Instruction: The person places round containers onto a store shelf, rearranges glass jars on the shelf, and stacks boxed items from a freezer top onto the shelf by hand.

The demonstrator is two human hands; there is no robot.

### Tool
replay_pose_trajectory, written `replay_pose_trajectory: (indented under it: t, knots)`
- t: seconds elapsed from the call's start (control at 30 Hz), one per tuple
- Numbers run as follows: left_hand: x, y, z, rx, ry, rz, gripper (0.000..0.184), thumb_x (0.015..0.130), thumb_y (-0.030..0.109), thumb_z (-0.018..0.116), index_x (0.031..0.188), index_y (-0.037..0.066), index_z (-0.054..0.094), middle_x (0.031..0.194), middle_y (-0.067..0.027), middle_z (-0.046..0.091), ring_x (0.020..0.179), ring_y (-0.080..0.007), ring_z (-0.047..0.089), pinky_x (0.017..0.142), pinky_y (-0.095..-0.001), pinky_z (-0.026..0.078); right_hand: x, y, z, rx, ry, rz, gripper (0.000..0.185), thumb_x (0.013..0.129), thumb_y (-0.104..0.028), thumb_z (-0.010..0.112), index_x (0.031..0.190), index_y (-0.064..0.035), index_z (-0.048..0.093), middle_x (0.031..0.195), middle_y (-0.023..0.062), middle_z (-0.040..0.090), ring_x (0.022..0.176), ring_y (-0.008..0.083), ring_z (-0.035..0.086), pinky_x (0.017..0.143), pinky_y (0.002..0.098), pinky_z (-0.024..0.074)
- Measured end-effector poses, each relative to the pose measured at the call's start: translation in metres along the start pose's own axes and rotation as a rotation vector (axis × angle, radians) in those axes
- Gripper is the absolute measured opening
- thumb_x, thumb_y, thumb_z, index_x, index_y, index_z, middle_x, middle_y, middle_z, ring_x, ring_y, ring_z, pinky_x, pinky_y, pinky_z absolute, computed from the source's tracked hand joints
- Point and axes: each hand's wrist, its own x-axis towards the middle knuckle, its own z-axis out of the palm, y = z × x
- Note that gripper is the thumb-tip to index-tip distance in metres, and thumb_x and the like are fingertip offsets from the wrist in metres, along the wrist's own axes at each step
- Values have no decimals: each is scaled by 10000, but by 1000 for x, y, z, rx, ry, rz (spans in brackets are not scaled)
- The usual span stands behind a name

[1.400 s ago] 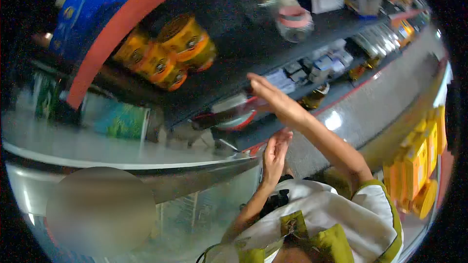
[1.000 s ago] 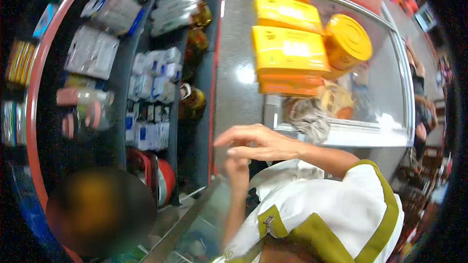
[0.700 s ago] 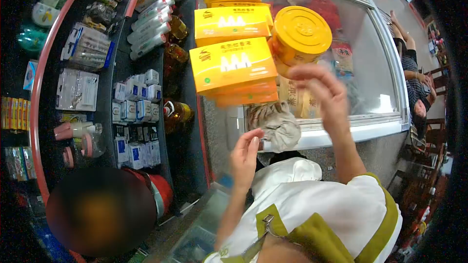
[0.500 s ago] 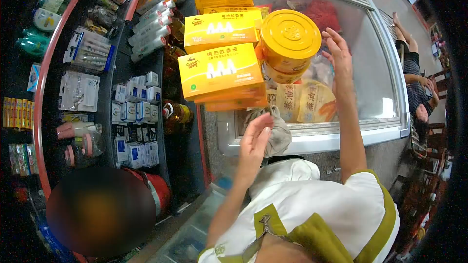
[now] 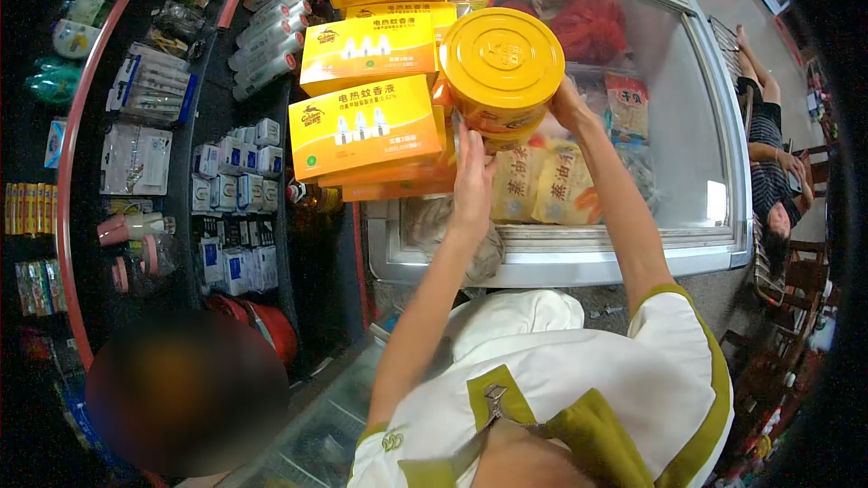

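A round yellow canister [image 5: 503, 59] with a lid stands on the freezer's glass top, beside several yellow boxes of electric mosquito-repellent liquid [image 5: 366, 129]. A second yellow rim shows just under it; whether that is another canister I cannot tell. My right hand [image 5: 570, 107] curves round its right side, fingers partly hidden behind it. My left hand [image 5: 472, 183] presses its fingers to the canister's lower left side, close to the boxes. The boxes lie in stacks that run away from me. Below my left wrist lies a crumpled grey cloth [image 5: 484, 253].
Packets of frozen food [image 5: 562, 183] show through the chest freezer's glass, within a white frame [image 5: 579, 273]. Shelves at left hold small white-and-blue boxes [image 5: 237, 194] and spray cans [image 5: 268, 45]. A person [image 5: 779, 158] is at far right. A blurred disc covers the lower left.
Both hands have come in from either side and now touch the canister; before, they were apart from it. The view has shifted, so boxes and canister appear further left.
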Motion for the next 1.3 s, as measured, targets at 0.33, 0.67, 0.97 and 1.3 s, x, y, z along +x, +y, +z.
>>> replay_pose_trajectory:
  t: [0.33, 0.67, 0.97, 1.3]
  knots:
    - [12, 5, 8, 236, 28, 33, 928, 902, 700, 346, 1523, 144, -61, 1577, -117, 8, 1442, -312, 113, 1116, -535, 207, -62, -13, 13, -119, -80, -92, 813, 908, -702, 335, 1489, -136, 282, 1487, 76, 347, 1357, 226, 306, 1143, 406, 172]
    - [-14, 21, 14, 218, -103, -125, 1051, 807, 808, 341, 1521, 124, -15, 1561, -112, 61, 1450, -280, 57, 1127, -530, 177, -107, 61, -46, -32, 65, -250, 719, 967, -608, 312, 1499, -131, 231, 1515, 41, 294, 1395, 182, 252, 1150, 376, 177]
    - [-52, -2, -2, 257, -211, -155, 915, 911, 692, 301, 1509, 51, 40, 1528, -108, 156, 1414, -213, 148, 1143, -370, 133, -172, 116, -43, 128, 294, -283, 697, 983, -555, 340, 1470, -61, 280, 1474, 82, 365, 1352, 172, 332, 1107, 338, 262]
    - [-114, 36, -12, -72, -197, 218, 1093, 748, 509, 757, 1486, 81, 74, 1429, -82, 255, 1348, -191, 251, 1127, -342, 177, -231, 85, 6, -121, 8, -290, 671, 983, -479, 349, 1474, -32, 252, 1487, 122, 338, 1372, 239, 292, 1126, 368, 213]
